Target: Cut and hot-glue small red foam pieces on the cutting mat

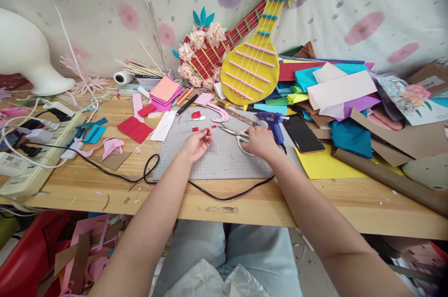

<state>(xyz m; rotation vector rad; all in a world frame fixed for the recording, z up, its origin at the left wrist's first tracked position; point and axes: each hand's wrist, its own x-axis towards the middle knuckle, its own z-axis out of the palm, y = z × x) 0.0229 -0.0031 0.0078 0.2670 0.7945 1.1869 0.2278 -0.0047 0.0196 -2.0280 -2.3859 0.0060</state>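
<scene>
In the head view, the left hand (196,145) pinches a small red piece (209,132) above the cutting mat (224,164). Scissors (239,135) lie between the hands, blades pointing left; the nearer right hand (261,142) touches their handles, its grip too hidden to tell.

Mat (224,159) centre passable; scissors (238,134) seemingly block right.

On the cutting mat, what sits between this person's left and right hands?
In the head view, scissors lie between them, handles at the right hand, blades pointing toward the left hand; a small red piece is near the tips.
</scene>
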